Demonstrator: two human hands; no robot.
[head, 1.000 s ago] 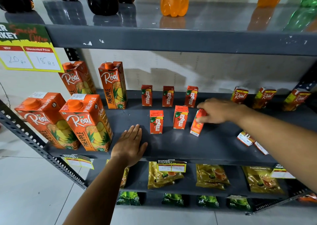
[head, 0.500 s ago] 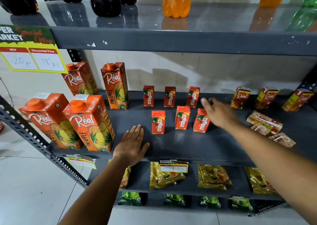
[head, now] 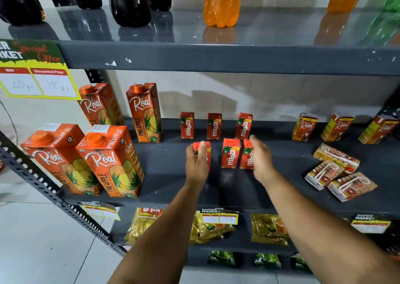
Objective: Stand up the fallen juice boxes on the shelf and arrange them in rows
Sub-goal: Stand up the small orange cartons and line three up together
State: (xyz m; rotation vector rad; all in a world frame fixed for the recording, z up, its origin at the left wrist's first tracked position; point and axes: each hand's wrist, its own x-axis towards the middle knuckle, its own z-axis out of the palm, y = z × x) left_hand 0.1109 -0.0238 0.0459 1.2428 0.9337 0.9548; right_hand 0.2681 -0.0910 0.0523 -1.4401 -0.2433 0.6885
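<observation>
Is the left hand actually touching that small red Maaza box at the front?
Touching: the head view shows the left hand wrapped around the front-left Maaza box, thumb pressed on its face.

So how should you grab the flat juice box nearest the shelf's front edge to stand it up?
The nearest fallen juice box lies flat, straw side up, angled across the shelf. Probably come from above with the right hand, pinch its two long narrow sides mid-length, then tip it upright.

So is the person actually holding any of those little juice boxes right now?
Yes: the left hand wraps the front-left small juice box, thumb on its top. The right hand rests against the front-right box; a grip cannot be told.
</observation>
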